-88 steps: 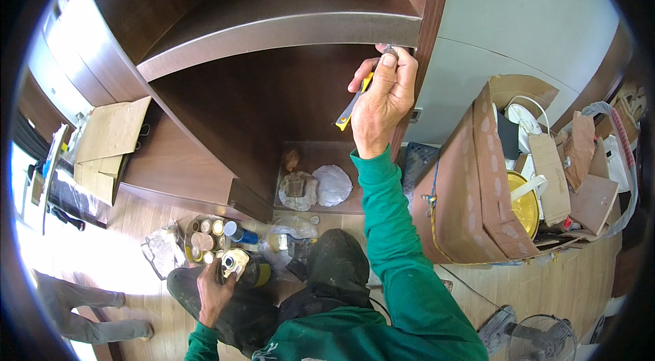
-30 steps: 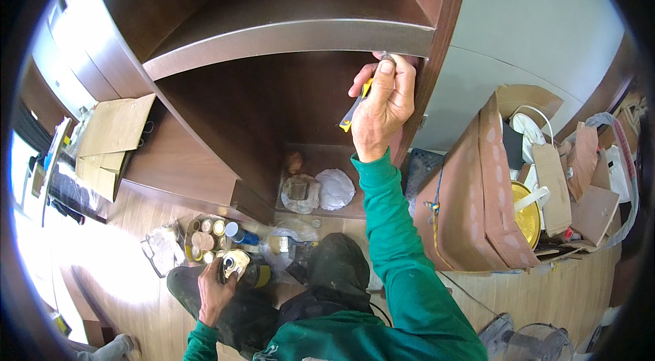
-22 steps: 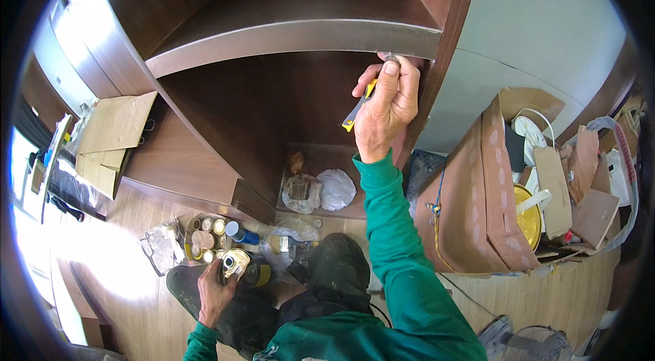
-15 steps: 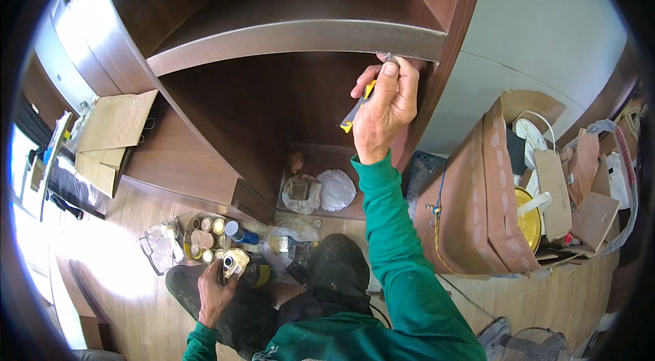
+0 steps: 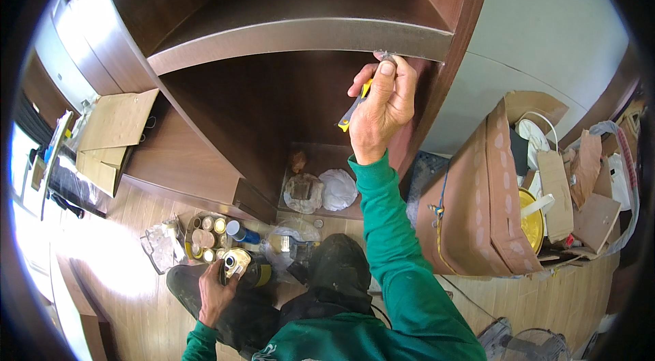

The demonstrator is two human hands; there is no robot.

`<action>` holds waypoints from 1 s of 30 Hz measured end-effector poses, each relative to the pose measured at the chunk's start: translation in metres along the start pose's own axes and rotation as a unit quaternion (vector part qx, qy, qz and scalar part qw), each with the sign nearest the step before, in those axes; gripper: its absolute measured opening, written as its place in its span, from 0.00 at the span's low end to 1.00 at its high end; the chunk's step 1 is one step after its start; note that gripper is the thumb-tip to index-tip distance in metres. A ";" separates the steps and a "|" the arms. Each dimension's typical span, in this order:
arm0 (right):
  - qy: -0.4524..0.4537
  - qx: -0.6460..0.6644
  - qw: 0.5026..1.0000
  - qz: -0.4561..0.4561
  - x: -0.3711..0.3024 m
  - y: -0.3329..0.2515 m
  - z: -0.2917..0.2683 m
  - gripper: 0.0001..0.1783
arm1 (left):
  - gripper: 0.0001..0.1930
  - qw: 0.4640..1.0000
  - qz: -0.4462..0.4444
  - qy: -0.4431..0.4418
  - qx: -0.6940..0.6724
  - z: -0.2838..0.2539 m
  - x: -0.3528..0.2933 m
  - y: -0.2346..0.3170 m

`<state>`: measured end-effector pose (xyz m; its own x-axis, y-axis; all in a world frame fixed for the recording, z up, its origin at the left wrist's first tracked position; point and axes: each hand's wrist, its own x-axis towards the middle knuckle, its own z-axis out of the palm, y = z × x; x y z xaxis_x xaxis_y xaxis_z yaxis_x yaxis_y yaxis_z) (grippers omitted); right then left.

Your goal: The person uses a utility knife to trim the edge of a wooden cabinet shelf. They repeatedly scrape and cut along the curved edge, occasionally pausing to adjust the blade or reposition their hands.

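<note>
My right hand (image 5: 382,98) is raised to the lower edge of the shelf's brown front strip (image 5: 300,35), close to its right end. It is closed around a yellow-and-grey utility knife (image 5: 356,105), whose handle slants down to the left out of the palm. Thumb and fingertips pinch together at the strip's edge, with a small greyish bit showing there. Low on the left, my left hand (image 5: 215,296) grips a pale, cream-smeared thing with a dark round opening (image 5: 237,261), over my leg. A dark can with a yellow band (image 5: 259,271) stands right beside it.
Several small tins (image 5: 205,235) and a blue can (image 5: 240,231) stand on the floor. Two crumpled bags (image 5: 338,190) lie in the cabinet's bottom. A big cardboard box (image 5: 471,204) full of scraps stands at right, a fan (image 5: 535,346) below it. Folded cardboard (image 5: 119,132) leans at left.
My right hand has slid slightly left along the strip's edge, still with the utility knife. The view has shifted a little. My left hand has stayed in place.
</note>
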<state>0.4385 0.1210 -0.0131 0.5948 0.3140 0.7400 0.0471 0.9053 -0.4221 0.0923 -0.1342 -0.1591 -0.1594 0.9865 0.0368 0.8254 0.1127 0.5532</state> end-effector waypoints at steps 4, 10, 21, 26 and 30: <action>-0.044 -0.014 0.999 -0.001 -0.003 0.001 0.005 0.11 | 0.26 1.000 -0.001 -0.002 0.008 0.000 -0.001 -0.001; -0.006 -0.002 1.000 0.015 -0.004 -0.001 0.008 0.12 | 0.27 1.000 -0.002 0.000 0.007 -0.001 0.000 -0.004; -0.092 -0.027 0.995 0.015 -0.018 -0.004 0.001 0.11 | 0.27 1.000 0.017 0.002 0.011 0.003 0.003 -0.008; -0.121 -0.129 0.984 0.015 -0.028 -0.025 -0.023 0.25 | 0.27 1.000 0.015 -0.003 0.011 0.003 0.004 -0.010; -0.123 -0.246 0.956 -0.106 -0.012 -0.028 -0.023 0.43 | 0.27 0.999 0.042 0.005 0.008 0.001 0.011 -0.007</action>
<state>0.4484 0.0855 -0.0224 0.3267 0.2502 0.9114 0.5536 0.7309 -0.3991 0.0848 -0.1244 -0.1633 -0.0942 0.9913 0.0914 0.8447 0.0310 0.5343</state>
